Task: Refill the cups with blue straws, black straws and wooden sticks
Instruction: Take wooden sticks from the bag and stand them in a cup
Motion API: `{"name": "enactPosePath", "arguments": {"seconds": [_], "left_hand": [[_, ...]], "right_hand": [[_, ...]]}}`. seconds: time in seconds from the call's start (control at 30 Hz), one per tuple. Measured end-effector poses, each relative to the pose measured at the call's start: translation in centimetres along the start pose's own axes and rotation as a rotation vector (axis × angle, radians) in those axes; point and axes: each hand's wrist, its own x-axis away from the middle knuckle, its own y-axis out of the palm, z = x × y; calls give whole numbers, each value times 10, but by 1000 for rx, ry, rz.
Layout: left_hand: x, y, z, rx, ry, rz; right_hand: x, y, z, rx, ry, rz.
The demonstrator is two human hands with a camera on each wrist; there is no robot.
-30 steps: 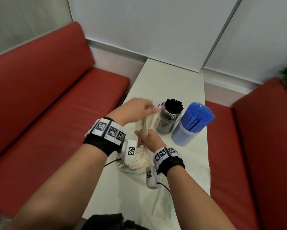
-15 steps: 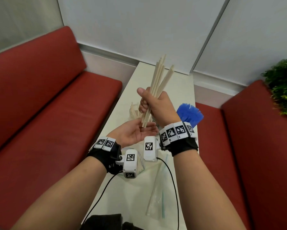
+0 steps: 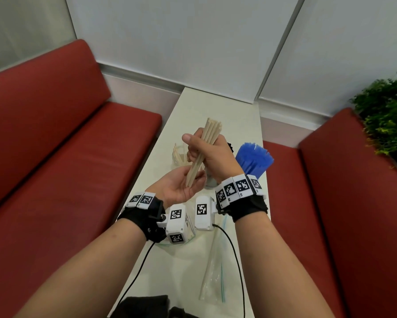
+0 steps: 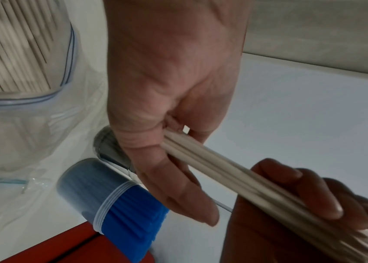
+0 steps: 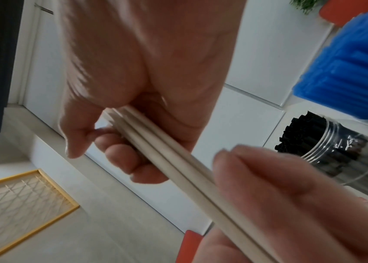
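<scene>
Fingers of the right hand [image 3: 212, 154] curl round a bundle of wooden sticks [image 3: 204, 148], thumb up on the near side, holding it tilted above the worktop [image 3: 216, 106]. The lower ends of the bundle rest in the palm of the left hand [image 3: 181, 184], which lies palm up beneath — its fingers loosely extended, not gripping.

Just beyond the hands stands a clear cup of wooden sticks [image 3: 179, 154], only partly filled. To its right the cup of black straws [image 5: 327, 142] is mostly hidden behind the right hand in the head view; the right wrist view shows it packed full. Further right stands the cup of blue straws [image 3: 253, 159], fanned at the top.

Nearer the person, a clear zip bag [image 4: 23, 99] holding more sticks lies under the left wrist, and a flat, long plastic bag [image 3: 212, 278] lies on the worktop — red benches [image 3: 62, 161] flank both sides.
</scene>
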Motion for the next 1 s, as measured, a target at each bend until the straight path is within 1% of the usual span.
{"name": "enactPosePath", "arguments": {"seconds": [0.07,0.17,0.23,0.37,0.5,0.67,0.77,0.87,0.97,1.0], "left_hand": [[-2,-2,3,-32,-63,-22],[-3,-7,8,-59,-155,-73],[-4,-10,7,-57,-193,-109],[-7,-14,3,-85,-179,-105],[-10,-17,4,-131,-143,-77],[-14,-30,3,-132,-102,8],[-18,-44,3,-252,-123,90],[-24,-66,4,-311,-159,188],[-26,-85,-1,-235,-83,311],[-27,-88,-3,-210,-54,353]], "right_hand": [[1,-1,-1,-23,4,-35],[0,-5,-5,-74,27,-135],[0,-7,-5,-87,61,-194],[2,-8,4,-12,142,-195],[-3,-10,7,55,143,-216],[-4,-11,22,193,164,-226],[-7,-17,24,273,213,-283],[-15,-28,29,381,300,-284],[-16,-35,39,391,449,-302],[-16,-36,42,370,473,-297]]}}
